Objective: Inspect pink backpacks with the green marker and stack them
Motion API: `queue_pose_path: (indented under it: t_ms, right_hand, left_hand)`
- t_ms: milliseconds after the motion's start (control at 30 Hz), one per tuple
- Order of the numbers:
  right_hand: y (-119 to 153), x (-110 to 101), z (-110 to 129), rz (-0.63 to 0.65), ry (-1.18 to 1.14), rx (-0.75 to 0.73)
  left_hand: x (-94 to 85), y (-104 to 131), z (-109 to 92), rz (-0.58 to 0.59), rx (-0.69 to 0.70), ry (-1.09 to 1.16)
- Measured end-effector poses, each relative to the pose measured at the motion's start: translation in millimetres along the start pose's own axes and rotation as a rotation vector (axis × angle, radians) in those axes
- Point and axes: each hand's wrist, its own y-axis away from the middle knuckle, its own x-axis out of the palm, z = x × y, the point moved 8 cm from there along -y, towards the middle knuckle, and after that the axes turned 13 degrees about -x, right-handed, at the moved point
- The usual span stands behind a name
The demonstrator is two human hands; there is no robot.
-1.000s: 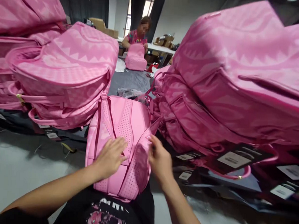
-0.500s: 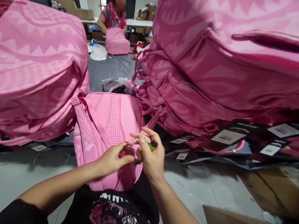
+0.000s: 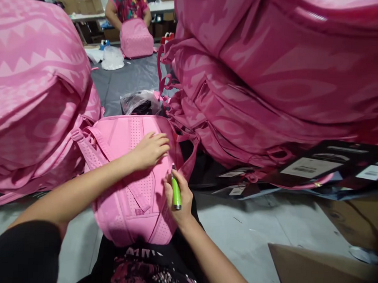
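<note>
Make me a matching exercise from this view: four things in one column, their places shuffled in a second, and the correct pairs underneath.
Things
1. Green tool
2. Left hand
3. Clear plastic bag
4. Far backpack

Places
A. Just beyond the top edge of the near backpack
B. In front of the co-worker
C. Held in the right hand
D. Resting on the near backpack's back panel

Pairs: 1-C, 2-D, 3-A, 4-B
</note>
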Motion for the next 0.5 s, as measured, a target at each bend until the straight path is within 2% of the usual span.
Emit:
queue_pose_path:
  t_ms: [100,167,233,300,433,500]
  right_hand:
    - [-2.9,-7.1,1.2,-0.033,0.251,-0.175]
    - [-9.2,-9.4,-6.4,-0.053,0.347,-0.17]
    - [-15.9,-11.5,-18.8,-0.101,0.402,-0.097]
    - [-19.4,-7.4,-31.9,-0.112,0.418,-0.037]
    - [-11.7,8.5,-50.0,-0.056,0.338,-0.045]
    - [-5.5,8.9,-52.4,-0.066,0.282,-0.043]
  left_hand:
    - [32.2,-43.6,-25.3,0.072,0.176,-0.101]
    - [45.0,-49.0,-37.3,0.136,0.258,-0.114]
    - [44.6,-43.1,-38.9,0.155,0.317,-0.083]
    - [35.9,-37.8,-23.2,0.146,0.319,-0.043]
    - [11.1,-46.8,52.1,0.05,0.072,-0.125]
    - [0.4,-48.9,76.0,-0.003,-0.007,-0.192]
